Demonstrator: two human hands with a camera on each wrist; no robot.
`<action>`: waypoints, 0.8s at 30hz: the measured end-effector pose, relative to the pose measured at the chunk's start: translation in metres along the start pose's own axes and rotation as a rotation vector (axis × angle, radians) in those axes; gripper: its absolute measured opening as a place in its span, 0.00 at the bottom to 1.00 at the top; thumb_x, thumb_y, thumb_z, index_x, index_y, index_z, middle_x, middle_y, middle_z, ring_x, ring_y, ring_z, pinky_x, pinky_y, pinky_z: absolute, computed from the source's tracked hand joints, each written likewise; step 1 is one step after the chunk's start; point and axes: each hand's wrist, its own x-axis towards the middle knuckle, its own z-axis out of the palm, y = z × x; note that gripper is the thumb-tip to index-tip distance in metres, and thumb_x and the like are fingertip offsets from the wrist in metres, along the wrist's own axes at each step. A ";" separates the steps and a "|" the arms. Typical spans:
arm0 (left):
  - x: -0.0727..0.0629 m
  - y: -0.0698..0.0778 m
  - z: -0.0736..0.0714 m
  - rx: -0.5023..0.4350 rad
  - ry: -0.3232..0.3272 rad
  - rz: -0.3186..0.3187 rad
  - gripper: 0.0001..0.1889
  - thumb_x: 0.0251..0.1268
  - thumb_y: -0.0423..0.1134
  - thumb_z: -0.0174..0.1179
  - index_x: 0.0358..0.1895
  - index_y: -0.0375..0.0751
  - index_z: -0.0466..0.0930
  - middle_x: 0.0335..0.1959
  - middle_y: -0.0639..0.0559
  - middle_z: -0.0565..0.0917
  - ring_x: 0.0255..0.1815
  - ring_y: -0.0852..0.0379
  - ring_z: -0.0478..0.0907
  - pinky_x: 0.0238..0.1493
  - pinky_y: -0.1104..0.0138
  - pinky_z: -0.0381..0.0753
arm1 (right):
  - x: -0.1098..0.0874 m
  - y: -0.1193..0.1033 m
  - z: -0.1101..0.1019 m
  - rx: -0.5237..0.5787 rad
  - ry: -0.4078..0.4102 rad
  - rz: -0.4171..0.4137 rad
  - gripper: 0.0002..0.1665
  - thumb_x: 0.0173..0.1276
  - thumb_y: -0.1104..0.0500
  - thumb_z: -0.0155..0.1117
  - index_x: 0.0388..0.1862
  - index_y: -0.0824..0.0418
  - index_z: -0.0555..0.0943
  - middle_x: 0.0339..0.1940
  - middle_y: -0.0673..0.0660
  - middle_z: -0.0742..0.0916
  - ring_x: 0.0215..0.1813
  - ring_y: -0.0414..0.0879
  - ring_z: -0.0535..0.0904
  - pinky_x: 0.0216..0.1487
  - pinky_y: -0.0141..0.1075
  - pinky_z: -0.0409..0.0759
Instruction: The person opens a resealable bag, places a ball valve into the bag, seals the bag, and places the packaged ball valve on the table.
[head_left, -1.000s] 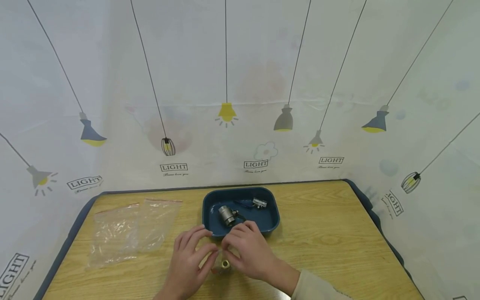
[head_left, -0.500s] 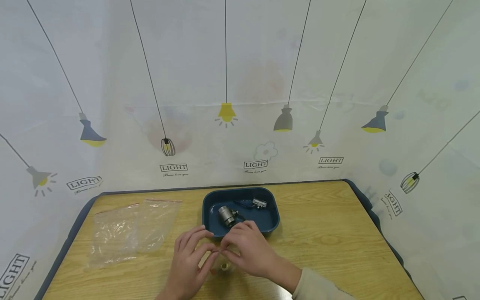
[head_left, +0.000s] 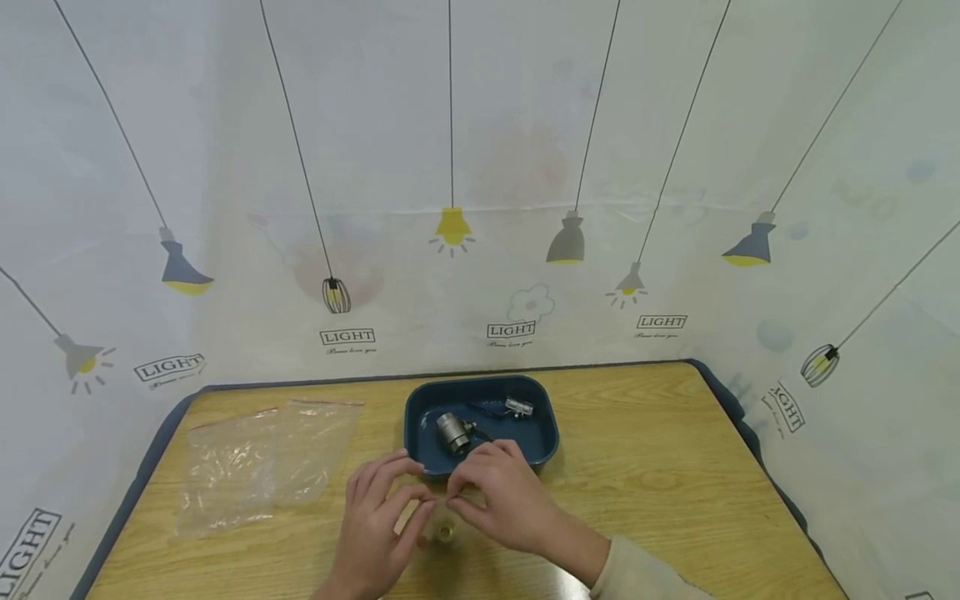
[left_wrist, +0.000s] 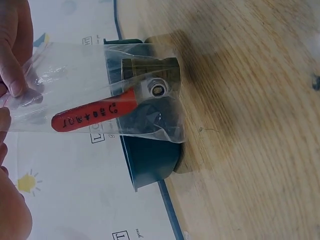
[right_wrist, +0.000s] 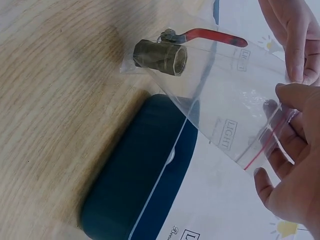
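Observation:
A clear zip bag (left_wrist: 70, 75) hangs upright between my hands above the table. In it lies a brass ball valve (left_wrist: 172, 70) with a red lever handle (left_wrist: 92, 112); the right wrist view shows the open threaded end of the valve (right_wrist: 157, 56). My left hand (head_left: 375, 521) pinches the bag's top edge between thumb and index finger, the other fingers raised. Thumb and index finger of my right hand (head_left: 502, 500) pinch the same edge, close to the left fingertips. Along that edge runs a red seal line, plain in the right wrist view.
Just beyond my hands stands a dark blue tray (head_left: 546, 450). It holds a larger steel valve (head_left: 453, 432) and a small silver valve (head_left: 519, 407). Two flat clear zip bags (head_left: 240, 462) lie at the left of the wooden table (head_left: 660, 467). A lamp-print curtain surrounds the table.
My right fingertips meet the left ones half a second ago, then shift slightly right along the bag's edge, leaving a small gap. The left hand stays almost still.

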 end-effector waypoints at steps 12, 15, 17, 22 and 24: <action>-0.004 0.001 0.002 -0.006 -0.017 -0.028 0.07 0.66 0.45 0.61 0.30 0.51 0.81 0.50 0.52 0.80 0.61 0.48 0.70 0.63 0.61 0.56 | -0.002 0.002 0.002 -0.023 -0.022 0.022 0.03 0.62 0.49 0.70 0.31 0.42 0.82 0.31 0.34 0.84 0.43 0.34 0.76 0.56 0.42 0.69; -0.004 0.000 0.003 -0.008 -0.014 -0.025 0.08 0.67 0.46 0.60 0.30 0.51 0.81 0.50 0.51 0.80 0.61 0.48 0.70 0.63 0.61 0.56 | -0.003 0.003 0.003 -0.045 -0.016 0.016 0.03 0.62 0.50 0.70 0.31 0.42 0.82 0.31 0.34 0.84 0.43 0.34 0.76 0.56 0.42 0.69; -0.004 -0.001 0.003 -0.001 -0.011 -0.019 0.09 0.67 0.46 0.60 0.29 0.51 0.81 0.50 0.51 0.80 0.61 0.47 0.71 0.63 0.60 0.57 | -0.004 0.004 0.004 -0.060 -0.008 0.009 0.04 0.61 0.50 0.70 0.31 0.42 0.82 0.31 0.34 0.84 0.44 0.35 0.77 0.56 0.42 0.69; -0.007 -0.002 0.002 0.020 -0.038 -0.039 0.06 0.64 0.46 0.62 0.29 0.52 0.81 0.50 0.52 0.80 0.61 0.48 0.70 0.64 0.60 0.56 | -0.007 0.007 0.005 -0.070 -0.002 -0.001 0.05 0.61 0.51 0.71 0.31 0.41 0.82 0.32 0.34 0.85 0.45 0.35 0.77 0.56 0.43 0.69; -0.008 -0.003 0.001 0.028 -0.058 -0.054 0.05 0.61 0.44 0.64 0.29 0.52 0.81 0.50 0.53 0.80 0.62 0.48 0.70 0.64 0.61 0.55 | -0.008 0.007 0.006 -0.068 0.003 -0.001 0.04 0.61 0.50 0.71 0.32 0.41 0.82 0.33 0.34 0.85 0.46 0.35 0.77 0.57 0.43 0.69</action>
